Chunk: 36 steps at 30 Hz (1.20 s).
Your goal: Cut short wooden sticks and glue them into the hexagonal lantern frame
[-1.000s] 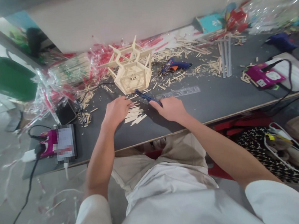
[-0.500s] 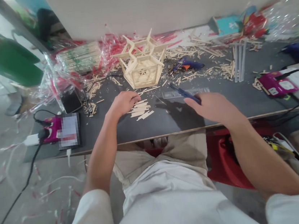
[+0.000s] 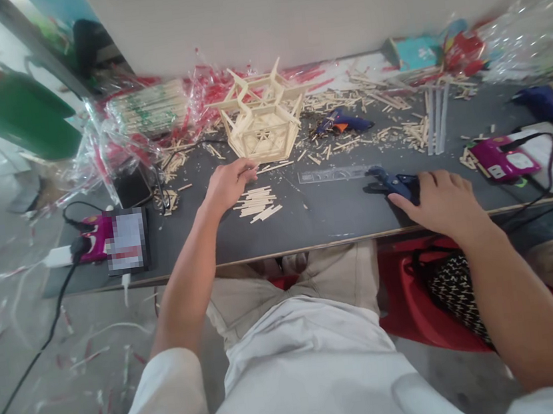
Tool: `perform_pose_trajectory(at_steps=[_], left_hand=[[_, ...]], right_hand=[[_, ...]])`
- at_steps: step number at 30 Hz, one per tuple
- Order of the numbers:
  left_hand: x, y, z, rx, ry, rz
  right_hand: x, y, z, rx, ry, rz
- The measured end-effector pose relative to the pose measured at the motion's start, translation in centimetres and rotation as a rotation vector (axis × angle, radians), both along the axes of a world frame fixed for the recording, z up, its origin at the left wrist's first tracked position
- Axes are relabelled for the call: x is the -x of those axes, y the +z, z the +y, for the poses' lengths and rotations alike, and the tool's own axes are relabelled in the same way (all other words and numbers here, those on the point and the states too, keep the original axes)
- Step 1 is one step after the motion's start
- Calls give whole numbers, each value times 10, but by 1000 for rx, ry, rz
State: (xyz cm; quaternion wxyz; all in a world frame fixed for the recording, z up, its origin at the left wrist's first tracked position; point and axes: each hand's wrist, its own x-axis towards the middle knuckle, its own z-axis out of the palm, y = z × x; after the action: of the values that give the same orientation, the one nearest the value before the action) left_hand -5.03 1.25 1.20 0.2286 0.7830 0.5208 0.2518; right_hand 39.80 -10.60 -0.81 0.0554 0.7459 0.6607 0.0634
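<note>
My left hand is over the table just in front of a hexagonal wooden stick model. Its thumb and fingertips are pressed together, and whatever they pinch is too small to make out. Close to its right lies a small pile of short wooden sticks. My right hand rests low at the table's right half, thumb and fingers apart around the handle end of dark blue cutting pliers. The pliers lie on the table, jaws pointing left. A clear ruler lies between the stick pile and the pliers.
A blue glue gun lies among wood scraps behind the ruler. Glue sticks and a purple power box are at right. At left are a phone, another purple box and wrapped stick bundles.
My right hand has moved right, bringing the pliers down onto the table, and its grip has loosened. My left hand has shifted slightly up from the stick pile, its fingertips pinched.
</note>
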Motion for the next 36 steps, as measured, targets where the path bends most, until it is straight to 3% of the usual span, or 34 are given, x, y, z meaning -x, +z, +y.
perform_pose_trajectory(at_steps=[4, 12, 16, 20, 23, 27, 29, 33, 36], left_hand=[[-2, -1, 0, -34, 22, 5], [-5, -2, 1, -70, -12, 55], [-5, -4, 1, -77, 8, 23], [-8, -5, -1, -80, 21, 0], [-14, -6, -1, -84, 33, -39], [-30, -6, 3, -51, -41, -9], [-36, -5, 6, -34, -79, 21], [-37, -7, 8, -47, -76, 70], [-33, -9, 8, -73, -52, 90]], right_hand=[[5, 5, 24, 16, 27, 59], [57, 17, 131, -98, 224, 226], [79, 11, 159, -37, 308, 211], [82, 12, 163, -1, 352, 188], [86, 24, 155, -61, 361, 243], [122, 43, 130, -194, 296, 601], [150, 48, 117, -139, 288, 757], [195, 37, 111, -4, 422, 932], [205, 14, 122, -54, 525, 1070]])
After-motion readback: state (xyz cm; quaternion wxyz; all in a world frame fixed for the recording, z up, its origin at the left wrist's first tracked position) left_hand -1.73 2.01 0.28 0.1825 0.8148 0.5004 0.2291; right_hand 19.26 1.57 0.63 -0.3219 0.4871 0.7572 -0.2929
